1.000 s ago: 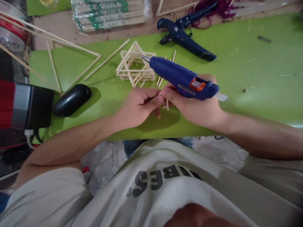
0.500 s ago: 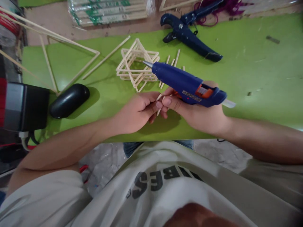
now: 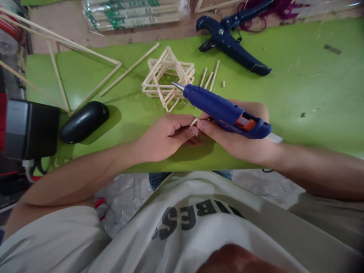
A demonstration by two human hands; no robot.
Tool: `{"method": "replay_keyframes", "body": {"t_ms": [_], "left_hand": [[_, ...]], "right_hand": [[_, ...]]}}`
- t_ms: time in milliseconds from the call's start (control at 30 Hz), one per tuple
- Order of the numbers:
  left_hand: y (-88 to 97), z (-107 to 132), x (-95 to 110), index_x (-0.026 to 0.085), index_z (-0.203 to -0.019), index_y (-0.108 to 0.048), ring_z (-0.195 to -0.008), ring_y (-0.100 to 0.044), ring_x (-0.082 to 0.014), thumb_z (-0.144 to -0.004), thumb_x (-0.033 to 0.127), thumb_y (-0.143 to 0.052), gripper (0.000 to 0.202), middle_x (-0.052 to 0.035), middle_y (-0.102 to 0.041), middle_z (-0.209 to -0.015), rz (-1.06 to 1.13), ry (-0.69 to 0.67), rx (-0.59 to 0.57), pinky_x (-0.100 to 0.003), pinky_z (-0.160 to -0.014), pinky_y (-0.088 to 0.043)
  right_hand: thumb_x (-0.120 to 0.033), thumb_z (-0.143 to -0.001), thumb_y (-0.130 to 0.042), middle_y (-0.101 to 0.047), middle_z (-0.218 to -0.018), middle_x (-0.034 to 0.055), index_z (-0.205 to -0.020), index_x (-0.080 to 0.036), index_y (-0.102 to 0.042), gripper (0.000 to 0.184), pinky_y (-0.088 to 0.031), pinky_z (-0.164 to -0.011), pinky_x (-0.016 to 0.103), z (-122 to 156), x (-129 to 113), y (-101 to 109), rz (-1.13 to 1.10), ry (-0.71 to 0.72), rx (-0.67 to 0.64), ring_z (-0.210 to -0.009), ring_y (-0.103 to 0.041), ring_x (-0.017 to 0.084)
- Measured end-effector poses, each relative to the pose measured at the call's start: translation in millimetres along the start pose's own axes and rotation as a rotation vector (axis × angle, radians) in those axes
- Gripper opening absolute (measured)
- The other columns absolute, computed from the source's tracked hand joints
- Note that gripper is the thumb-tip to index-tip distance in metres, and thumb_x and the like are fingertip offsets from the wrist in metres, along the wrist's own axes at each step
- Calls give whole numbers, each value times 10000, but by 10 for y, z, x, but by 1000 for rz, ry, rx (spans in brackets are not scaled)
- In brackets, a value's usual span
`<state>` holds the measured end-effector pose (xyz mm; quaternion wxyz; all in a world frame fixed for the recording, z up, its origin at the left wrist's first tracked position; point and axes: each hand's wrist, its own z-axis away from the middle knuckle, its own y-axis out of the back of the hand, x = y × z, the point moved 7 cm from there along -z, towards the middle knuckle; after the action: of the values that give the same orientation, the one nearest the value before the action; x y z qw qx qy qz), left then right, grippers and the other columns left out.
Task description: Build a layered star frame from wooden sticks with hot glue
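My left hand (image 3: pixel 166 137) pinches a short wooden stick (image 3: pixel 194 121) between thumb and fingers, close in front of my body. My right hand (image 3: pixel 236 132) grips a blue hot glue gun (image 3: pixel 218 106), its metal nozzle pointing up and left. The thumb and fingertip of that same hand also meet at the stick's end, touching my left fingertips. Just beyond the hands stands a star-shaped frame of stacked wooden sticks (image 3: pixel 159 85); the nozzle tip overlaps it in view. Several loose short sticks (image 3: pixel 216 75) lie to its right, partly behind the glue gun.
A dark blue cutter (image 3: pixel 233 45) lies at the back right. At left are a black mouse (image 3: pixel 84 122), a black box with a cable (image 3: pixel 31 129) and a large stick frame (image 3: pixel 93 91). Packaged sticks (image 3: pixel 133 15) lie at the back, and one long stick (image 3: pixel 129 70) before them.
The glue gun has tipped slightly and its nozzle sits a little lower. Both hands have turned the short stick a little at the fingertips. The whole view has shifted slightly.
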<state>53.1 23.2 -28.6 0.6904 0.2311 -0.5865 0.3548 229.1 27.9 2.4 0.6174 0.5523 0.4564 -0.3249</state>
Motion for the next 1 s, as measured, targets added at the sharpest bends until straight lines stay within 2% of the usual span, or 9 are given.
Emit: {"method": "replay_keyframes", "body": {"t_ms": [267, 467, 667, 767, 900, 1000], "left_hand": [[20, 10, 22, 196, -1004, -784, -983, -883, -211, -1140, 542, -776, 371, -66, -881, -1019, -56, -36, -25, -339, -937, -759], [-5, -10, 6, 206, -1043, -781, -1074, -881, -223, -1135, 516, -787, 323, -67, -866, -1087, 13, -39, -69, -355, -991, -759], [7, -43, -21, 213, -1086, -811, -1045, -882, -218, -1132, 473, -794, 264, -74, -874, -1074, 59, -3, -74, -329, -924, -764], [9, -54, -39, 208, -1057, -813, -1025, -889, -217, -1121, 413, -803, 215, -70, -875, -1045, 62, 25, -59, -321, -897, -767], [-17, -56, -48, 200, -1062, -810, -1060, -893, -219, -1118, 373, -793, 182, -73, -888, -1109, 79, 42, -50, -319, -909, -772], [-49, -51, -55, 191, -1092, -818, -1093, -892, -216, -1134, 358, -766, 180, -82, -894, -1176, 96, 38, -67, -310, -928, -770]], "right_hand": [[-350, -987, -923, -743, -764, -12, -837, -324, -810, 190, -554, -558, 357, 5, 2, 10, 21, 34, 14, -678, -657, 200], [-372, -993, -929, -769, -796, -11, -913, -339, -843, 122, -603, -601, 370, 9, 21, 19, 1, 53, 31, -702, -699, 211], [-314, -974, -934, -783, -813, -9, -920, -326, -853, 98, -603, -610, 378, -16, 11, 25, 0, 52, 58, -694, -688, 206], [-353, -970, -945, -783, -816, -8, -923, -338, -859, 99, -606, -592, 382, -17, 10, 21, 19, 52, 53, -692, -679, 210], [-404, -932, -999, -772, -781, -16, -896, -340, -848, 168, -619, -587, 385, -15, 39, 15, -11, 41, 59, -691, -695, 217], [-409, -971, -964, -766, -767, -11, -877, -321, -847, 174, -585, -573, 377, -18, 38, 15, 12, 50, 65, -681, -698, 213]]}}
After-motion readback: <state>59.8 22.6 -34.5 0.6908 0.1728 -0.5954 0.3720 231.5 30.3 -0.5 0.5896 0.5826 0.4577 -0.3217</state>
